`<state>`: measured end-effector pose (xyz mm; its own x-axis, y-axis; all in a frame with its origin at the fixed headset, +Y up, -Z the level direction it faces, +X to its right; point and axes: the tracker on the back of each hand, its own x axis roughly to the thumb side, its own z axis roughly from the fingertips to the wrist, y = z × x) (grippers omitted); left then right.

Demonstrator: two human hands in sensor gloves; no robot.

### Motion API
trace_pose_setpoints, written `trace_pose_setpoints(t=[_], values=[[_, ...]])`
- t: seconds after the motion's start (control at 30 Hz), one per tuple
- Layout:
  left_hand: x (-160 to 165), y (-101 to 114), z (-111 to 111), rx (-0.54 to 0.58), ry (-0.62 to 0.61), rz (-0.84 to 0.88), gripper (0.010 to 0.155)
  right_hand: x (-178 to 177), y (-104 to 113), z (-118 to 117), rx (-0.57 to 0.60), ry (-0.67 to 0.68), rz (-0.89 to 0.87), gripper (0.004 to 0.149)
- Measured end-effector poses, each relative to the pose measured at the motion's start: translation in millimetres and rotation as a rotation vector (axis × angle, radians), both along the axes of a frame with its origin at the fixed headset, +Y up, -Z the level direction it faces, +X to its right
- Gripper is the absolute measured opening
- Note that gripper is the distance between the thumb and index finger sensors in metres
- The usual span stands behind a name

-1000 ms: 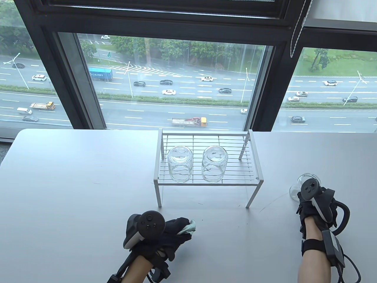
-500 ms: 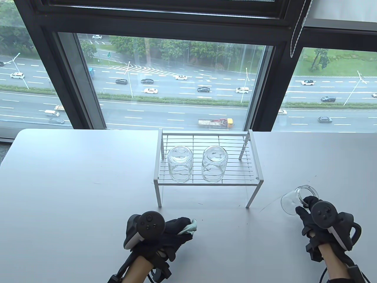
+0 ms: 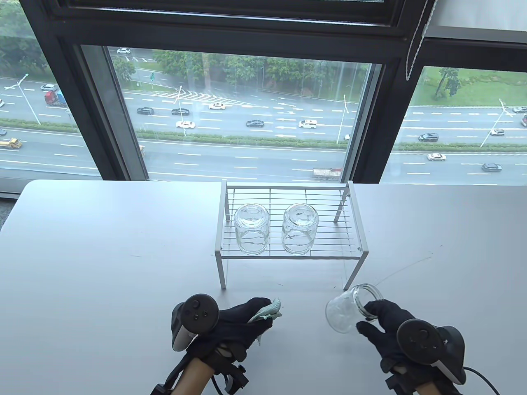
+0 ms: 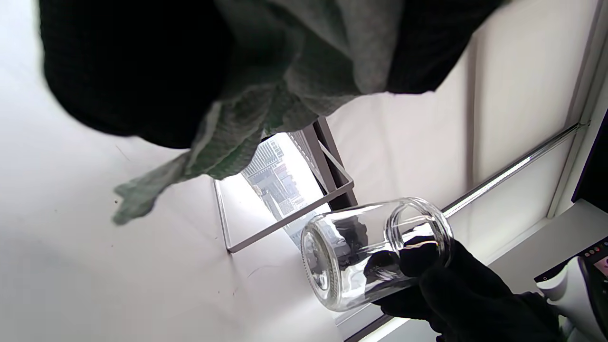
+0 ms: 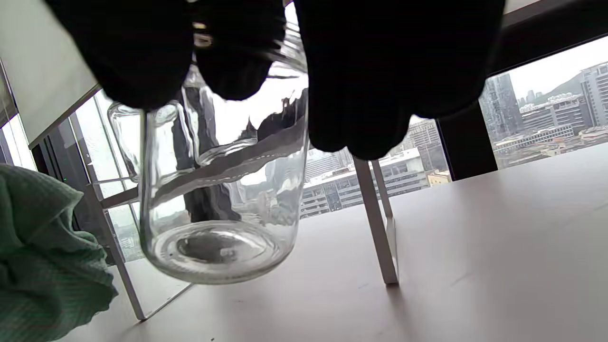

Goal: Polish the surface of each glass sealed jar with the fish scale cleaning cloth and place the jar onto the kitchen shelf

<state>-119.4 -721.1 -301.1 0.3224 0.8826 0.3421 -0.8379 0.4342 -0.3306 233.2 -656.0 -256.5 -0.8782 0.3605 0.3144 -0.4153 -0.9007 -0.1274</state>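
Observation:
My right hand [image 3: 376, 319] grips a clear glass jar [image 3: 348, 310] near its open rim and holds it tilted above the table, base pointing left. The same jar [image 4: 370, 256] shows in the left wrist view, and in the right wrist view the jar [image 5: 218, 209] hangs below my black fingers [image 5: 380, 85]. My left hand [image 3: 247, 321] rests near the table's front and clutches a crumpled pale green cloth [image 3: 269, 310], also seen as the cloth [image 4: 247, 128] and the cloth [image 5: 42, 266]. Two jars, one [image 3: 251, 230] and another [image 3: 299, 228], stand upside down on the white wire shelf [image 3: 354, 247].
The white table [image 3: 103, 255] stretches wide to the left of the shelf. Behind it a large window [image 3: 247, 111] with dark frames runs along the back edge. The right third of the shelf's wire top holds nothing.
My right hand lifted the jar from the table's right side and carried it left and toward me, close to the cloth. The left hand shifted slightly, still holding the cloth.

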Motion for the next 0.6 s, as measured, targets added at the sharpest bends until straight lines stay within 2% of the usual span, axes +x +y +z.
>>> trace_pose_setpoints(t=[0.23,0.33,0.43,0.53,0.6], values=[[-9.1,-4.5,-2.0,-0.066,0.037,0.205,0.064,-59.9,4.2,-1.4,-0.08,0.227,-0.131,0.05],[-8.7,-6.3,-2.3,-0.108,-0.006,0.342,0.066,-75.9,5.1,-12.3,-0.159,0.322,-0.252,0.05],[-3.1,-8.4,-0.6,-0.197,-0.113,0.47,0.071,-85.1,1.7,-28.3,-0.279,0.431,-0.441,0.051],[2.5,-11.7,1.7,-0.277,-0.238,0.565,0.083,-87.9,-7.2,-38.7,-0.311,0.454,-0.563,0.052],[4.4,-15.0,2.2,-0.305,-0.231,0.632,0.087,-87.8,-17.8,-42.2,-0.309,0.457,-0.623,0.053]])
